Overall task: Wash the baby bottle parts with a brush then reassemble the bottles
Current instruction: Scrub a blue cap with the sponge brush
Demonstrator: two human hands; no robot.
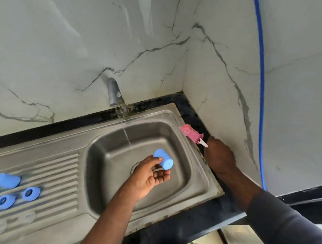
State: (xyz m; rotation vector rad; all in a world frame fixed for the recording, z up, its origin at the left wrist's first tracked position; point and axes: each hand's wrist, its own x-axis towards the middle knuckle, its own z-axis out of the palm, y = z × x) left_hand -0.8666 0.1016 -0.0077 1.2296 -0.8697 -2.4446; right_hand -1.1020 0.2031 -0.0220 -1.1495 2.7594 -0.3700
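Observation:
My left hand (149,175) holds a blue bottle cap (163,161) by its rim between thumb and fingertips, over the basin of the steel sink (195,175), just below the thin stream of water from the tap (115,95). My right hand (220,159) grips the white handle of a pink sponge brush (190,133), whose head lies on the sink's right rim. On the drainboard at the left lie another blue cap (6,180), two blue collar rings (31,193) (5,200) and clear teats (28,216).
Marble-look walls close in behind and to the right. A black counter edge (194,109) runs around the sink. A blue hose (261,81) hangs down the right wall. The drain (135,167) sits in the basin's middle, partly hidden by my left hand.

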